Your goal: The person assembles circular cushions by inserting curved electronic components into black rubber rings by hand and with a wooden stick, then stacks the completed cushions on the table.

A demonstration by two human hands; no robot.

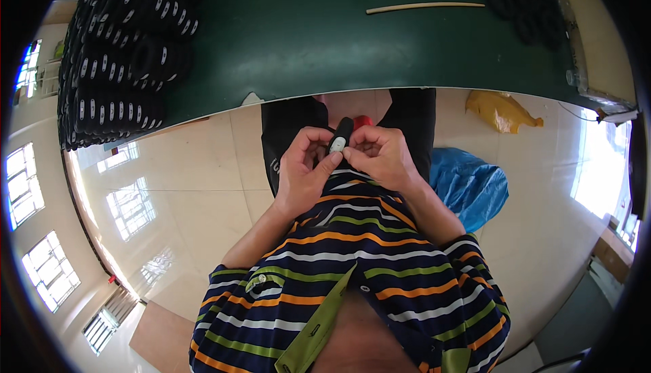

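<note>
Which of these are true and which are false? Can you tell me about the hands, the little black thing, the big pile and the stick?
1. Both hands hold one small black part with a white patch. True: the left hand and the right hand pinch it together.
2. The pile of black parts lies on the person's right. False: it is on the left side of the green table.
3. A thin pale stick lies on the table. True.
4. The blue bag lies on the table. False: it is on the floor, beside the person's right arm.
5. The person wears a plain white shirt. False: the striped shirt has dark, orange, green and white bands.
</note>
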